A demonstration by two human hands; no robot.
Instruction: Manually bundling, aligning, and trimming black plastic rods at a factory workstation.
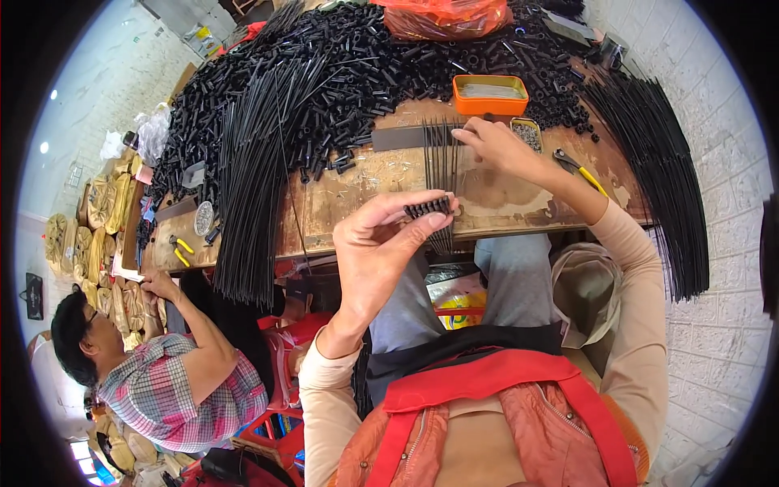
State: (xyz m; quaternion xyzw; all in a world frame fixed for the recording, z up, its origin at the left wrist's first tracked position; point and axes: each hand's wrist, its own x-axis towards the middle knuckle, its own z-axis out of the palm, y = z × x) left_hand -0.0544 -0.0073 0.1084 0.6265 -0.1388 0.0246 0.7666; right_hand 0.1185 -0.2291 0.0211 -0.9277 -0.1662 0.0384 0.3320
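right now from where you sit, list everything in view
brown wooden table: one, brown, centre
short hollow black tubes: uncountable, black, table's back and left
long thin rod bundles: two, black, table's left and right
spread thin rods: several, black, front centre
rectangular open tin: one, orange, right of centre
crinkled plastic bag: one, red, table's back
pliers with yellow handles: two, yellow, table's left and right
wrapped packages: many, brown, far left
seated coworker in plaid: one, multicoloured, lower left
left hand: one, bare, holding small black pieces
right hand: one, bare, at spread rods
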